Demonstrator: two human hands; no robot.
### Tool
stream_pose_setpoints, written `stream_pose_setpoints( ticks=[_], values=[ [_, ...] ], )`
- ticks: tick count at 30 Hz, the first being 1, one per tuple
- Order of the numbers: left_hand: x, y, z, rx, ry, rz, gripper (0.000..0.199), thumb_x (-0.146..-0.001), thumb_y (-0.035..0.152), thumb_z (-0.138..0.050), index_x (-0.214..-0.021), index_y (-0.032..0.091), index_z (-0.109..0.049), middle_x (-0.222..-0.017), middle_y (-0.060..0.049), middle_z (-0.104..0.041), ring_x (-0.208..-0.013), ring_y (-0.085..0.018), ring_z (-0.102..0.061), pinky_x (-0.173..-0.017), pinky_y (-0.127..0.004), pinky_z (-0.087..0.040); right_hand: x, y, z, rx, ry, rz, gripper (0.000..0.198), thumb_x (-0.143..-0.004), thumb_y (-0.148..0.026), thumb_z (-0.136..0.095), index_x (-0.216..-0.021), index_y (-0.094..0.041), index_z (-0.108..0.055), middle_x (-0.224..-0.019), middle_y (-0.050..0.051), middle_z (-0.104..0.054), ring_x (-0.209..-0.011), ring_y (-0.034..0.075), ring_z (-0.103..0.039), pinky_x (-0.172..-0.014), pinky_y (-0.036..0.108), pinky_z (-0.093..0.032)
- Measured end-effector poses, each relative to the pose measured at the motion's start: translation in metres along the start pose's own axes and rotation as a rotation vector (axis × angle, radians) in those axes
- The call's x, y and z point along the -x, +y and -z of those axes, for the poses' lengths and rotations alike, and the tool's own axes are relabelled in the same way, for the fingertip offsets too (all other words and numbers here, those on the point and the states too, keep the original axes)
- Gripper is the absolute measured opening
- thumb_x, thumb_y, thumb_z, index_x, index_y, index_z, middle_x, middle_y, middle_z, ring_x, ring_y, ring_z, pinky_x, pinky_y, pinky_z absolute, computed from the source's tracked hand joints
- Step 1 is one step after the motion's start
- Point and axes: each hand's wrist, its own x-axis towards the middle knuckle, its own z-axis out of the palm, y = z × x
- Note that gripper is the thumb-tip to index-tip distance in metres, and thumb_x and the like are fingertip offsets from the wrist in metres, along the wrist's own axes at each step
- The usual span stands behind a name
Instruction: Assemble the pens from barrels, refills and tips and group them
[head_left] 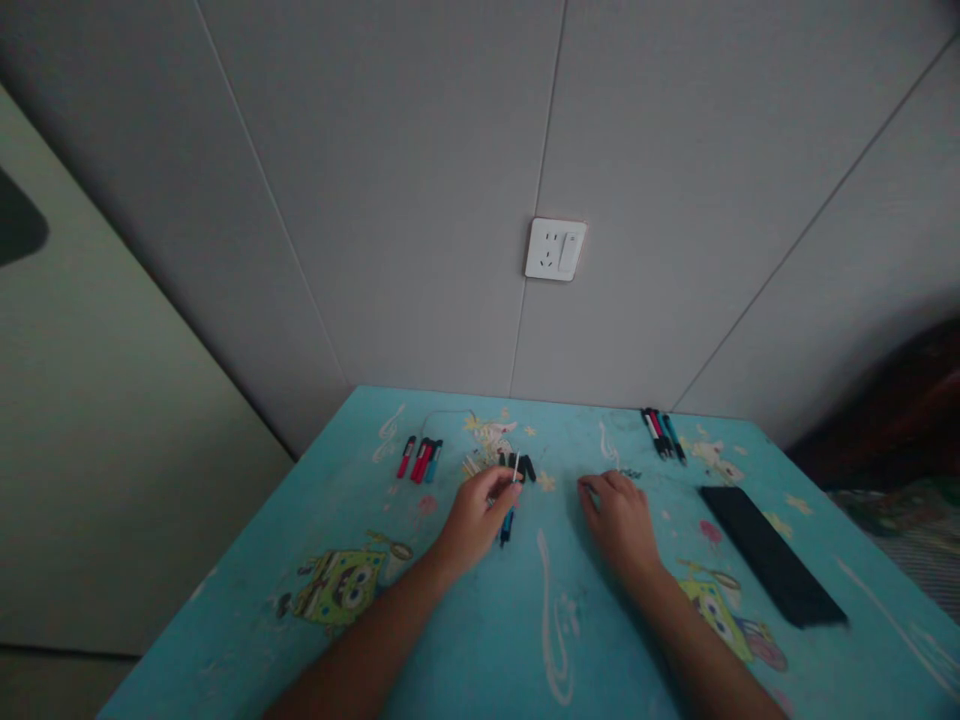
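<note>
As I watch remotely, left hand (pixel 474 515) pinches slim pen piece (pixel 516 467) over counter (pixel 465 655), beside short black pieces (pixel 530 468); right hand (pixel 621 515) rests fingers half-curled, contents I can't tell.

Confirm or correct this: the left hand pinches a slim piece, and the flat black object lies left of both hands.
Not right: the head view shows the flat black object on the table to the right of both hands. The left hand does pinch a slim piece.
</note>
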Motion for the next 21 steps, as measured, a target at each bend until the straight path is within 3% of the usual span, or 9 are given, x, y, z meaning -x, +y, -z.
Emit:
stream_pose_setpoints(
  ticks=[4,12,21],
  values=[
    [-0.0006,-0.0061,-0.0023,-0.127,0.002,-0.033,0.021,-0.089,0.033,-0.056,-0.1,0.018,-0.064,-0.081,-0.002,-0.061,-0.073,-0.015,-0.056,-0.068,-0.025,-0.044,0.0018,0.0088,-0.007,0.164,-0.03,-0.058,0.024,-0.093,-0.03,-0.048,-0.104,-0.023,-0.068,-0.096,0.009,-0.062,-0.096,0.025,-0.056,-0.08,0.036,-0.034],
    [-0.0021,-0.0043,-0.0004,-0.291,0.021,-0.124,0.014,-0.086,0.028,-0.059,-0.095,0.018,-0.064,-0.078,0.0,-0.053,-0.073,-0.015,-0.05,-0.069,-0.026,-0.04,0.0017,0.0088,-0.0065,0.196,-0.049,-0.104,0.027,-0.093,-0.033,-0.047,-0.108,-0.023,-0.067,-0.101,0.011,-0.063,-0.097,0.026,-0.056,-0.079,0.036,-0.033],
    [0.0012,-0.0047,0.0032,-0.51,-0.055,-0.241,0.015,-0.094,0.024,-0.05,-0.103,0.021,-0.061,-0.097,-0.005,-0.057,-0.094,-0.019,-0.055,-0.087,-0.032,-0.043,0.0004,0.0116,-0.0089,0.174,-0.045,-0.135,0.028,-0.094,-0.037,-0.046,-0.099,-0.022,-0.068,-0.1,0.011,-0.062,-0.098,0.026,-0.055,-0.079,0.035,-0.033]
  ],
)
